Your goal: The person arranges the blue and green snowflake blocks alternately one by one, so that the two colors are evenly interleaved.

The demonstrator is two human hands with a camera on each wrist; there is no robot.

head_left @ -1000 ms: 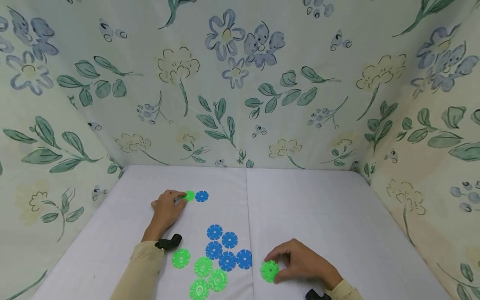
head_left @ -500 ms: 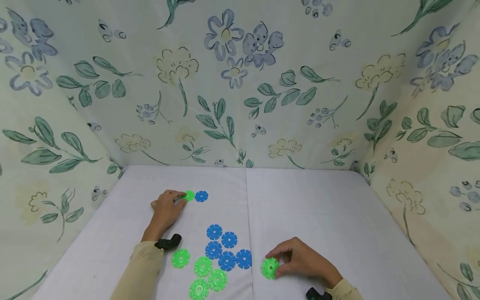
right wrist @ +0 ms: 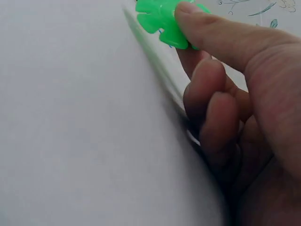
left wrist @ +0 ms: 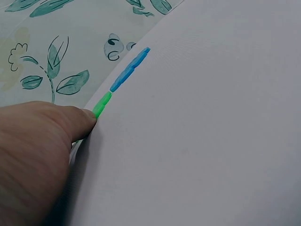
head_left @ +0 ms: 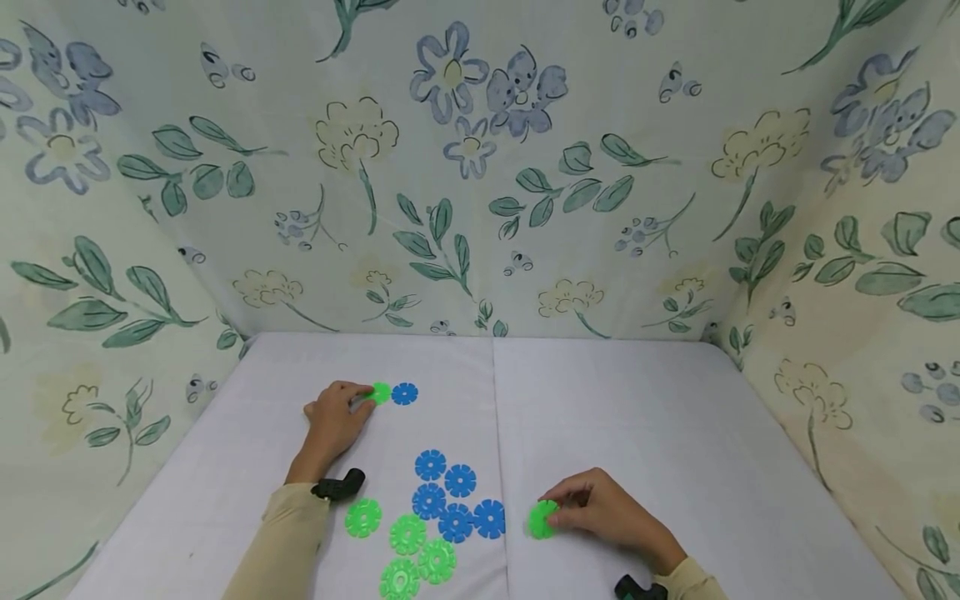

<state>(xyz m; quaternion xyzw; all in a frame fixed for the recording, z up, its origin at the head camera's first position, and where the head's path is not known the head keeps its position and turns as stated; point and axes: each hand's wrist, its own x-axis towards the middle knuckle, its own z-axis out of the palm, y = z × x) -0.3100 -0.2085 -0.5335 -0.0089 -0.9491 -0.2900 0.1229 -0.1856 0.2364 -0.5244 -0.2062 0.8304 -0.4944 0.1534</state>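
Between thumb and index finger of the right hand (head_left: 613, 515): a tilted green slotted disc (head_left: 539, 521), pinched, thumb over its face. Lighter hold nearer the rim would leave more slots free. Just ahead of the left hand (head_left: 334, 418): a second green disc (head_left: 382, 393), apparently pinched at its near edge (index contact hard to confirm), with a blue slotted disc (head_left: 405, 394) just beyond. Gentle pressure advised, avoiding skew. Right lower fingers curl inward; left arm (head_left: 279, 537) reaches farther across the tabletop (head_left: 637, 408).
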